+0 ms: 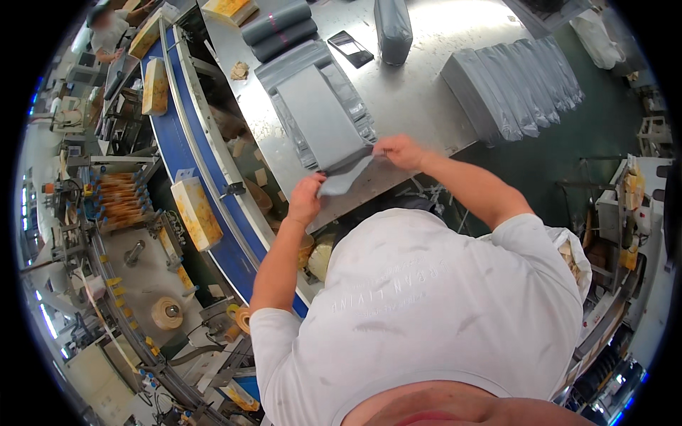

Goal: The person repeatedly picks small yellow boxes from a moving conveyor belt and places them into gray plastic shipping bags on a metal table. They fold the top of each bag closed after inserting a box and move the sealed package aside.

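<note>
A flat grey plastic bag or sheet [320,117] lies on top of other grey plastic on the metal table in front of me. Its near end is a loose flap [348,179] that hangs at the table's front edge. My left hand [305,200] pinches the left corner of this flap. The right corner is gripped between the fingers of my right hand [399,152], a little farther from my body. The flap sags slightly between both hands. Whether anything lies inside the plastic cannot be made out.
Dark grey rolls [280,30], a phone [351,49] and an upright grey pack [393,32] sit farther back on the metal table [419,99]. Several grey wrapped packs [515,85] line its right side. Left, a blue conveyor [186,106] carries yellow-and-white packages [196,213]. Another person [110,32] stands far left.
</note>
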Demonstrator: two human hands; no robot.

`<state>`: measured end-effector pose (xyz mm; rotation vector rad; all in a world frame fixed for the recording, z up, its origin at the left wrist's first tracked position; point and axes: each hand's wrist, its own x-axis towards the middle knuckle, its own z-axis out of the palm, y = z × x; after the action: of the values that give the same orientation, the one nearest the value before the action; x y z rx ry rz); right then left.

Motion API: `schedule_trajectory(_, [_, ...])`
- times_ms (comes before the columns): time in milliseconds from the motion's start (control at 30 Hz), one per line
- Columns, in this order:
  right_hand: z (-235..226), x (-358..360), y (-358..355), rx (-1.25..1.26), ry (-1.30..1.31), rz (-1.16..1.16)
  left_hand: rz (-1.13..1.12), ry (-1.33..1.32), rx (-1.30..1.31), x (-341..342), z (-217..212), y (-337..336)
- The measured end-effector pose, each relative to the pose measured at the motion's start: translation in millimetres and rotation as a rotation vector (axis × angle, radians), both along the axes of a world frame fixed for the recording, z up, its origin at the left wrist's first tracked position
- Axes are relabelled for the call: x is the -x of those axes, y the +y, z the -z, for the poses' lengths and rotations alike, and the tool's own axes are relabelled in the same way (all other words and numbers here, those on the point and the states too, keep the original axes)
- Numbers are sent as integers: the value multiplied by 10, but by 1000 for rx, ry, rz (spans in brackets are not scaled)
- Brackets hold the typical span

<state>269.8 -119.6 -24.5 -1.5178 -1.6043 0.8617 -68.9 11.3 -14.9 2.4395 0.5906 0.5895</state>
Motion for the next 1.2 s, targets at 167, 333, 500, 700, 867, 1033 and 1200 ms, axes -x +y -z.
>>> schedule_trajectory(167, [161,189,484,472,257,508,-770,-145,748,-489,252,148])
schedule_trajectory(333, [248,377,555,235,159,693,-970,-392,559,-723,302,-96])
schedule_trajectory(500, [329,511,463,132,64,512,-651,-304,738,-1013,7,-397])
schedule_trajectory(700, [-572,-458,-225,252,764,677,74,-113,832,-1237,-192,-818])
schedule_trajectory(867, [-958,-1021,-1488,-251,-723,627,261,142,801,-1635,-314,-896])
schedule_trajectory(1033, [-1049,-658,-1486,-180,-769,649,182,145,854,-1646,-21,-878])
schedule_trajectory(1200, [-440,-680,-693,669,-480,419,115,203,729,-1468,-148,-844])
